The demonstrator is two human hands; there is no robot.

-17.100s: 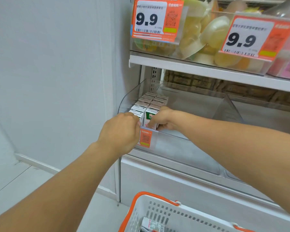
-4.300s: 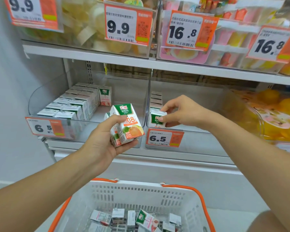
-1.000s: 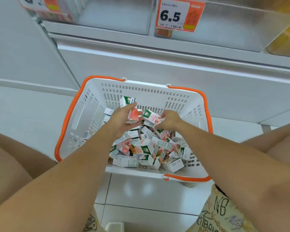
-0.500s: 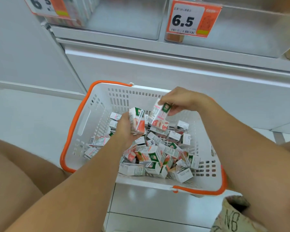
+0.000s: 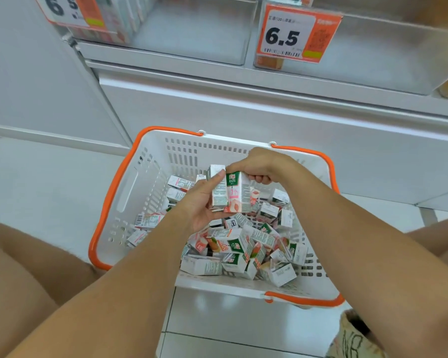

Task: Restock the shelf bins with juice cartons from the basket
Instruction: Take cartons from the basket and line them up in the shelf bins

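- Two hands meet above the basket (image 5: 150,177), close together over its middle, both busy with the same little clutch of juice cartons.
- Her left hand (image 5: 199,202) is palm-up, fingers curled under and around a white-sided carton (image 5: 219,192) that stands upright in it, thumb tip up at twelve o'clock against the carton top.
- Right hand (image 5: 263,166) comes in from two o'clock, knuckles up, fingers bent over the top of a second carton (image 5: 239,192), the one with a green cap panel reading 100% and a peach on its face.
- That peach carton stands touching the white-sided one, side by side, both upright and held clear of the heap.
- Loose cartons (image 5: 233,251) lie tumbled every way in the basket, thickest toward five o'clock of the hands, a few scattered at nine o'clock along the wall.
- White slotted plastic, that basket, with orange handles, sitting on pale floor tiles (image 5: 217,324) between the person's bare knees.
- Up at twelve o'clock runs the white shelf unit, with clear shelf bins (image 5: 197,29) along its edge.
- An orange price tag (image 5: 295,34) reading 6.5 hangs at one o'clock; another tag (image 5: 75,11), cut off by the frame, sits at eleven o'clock, with cartons behind it in the left bin.
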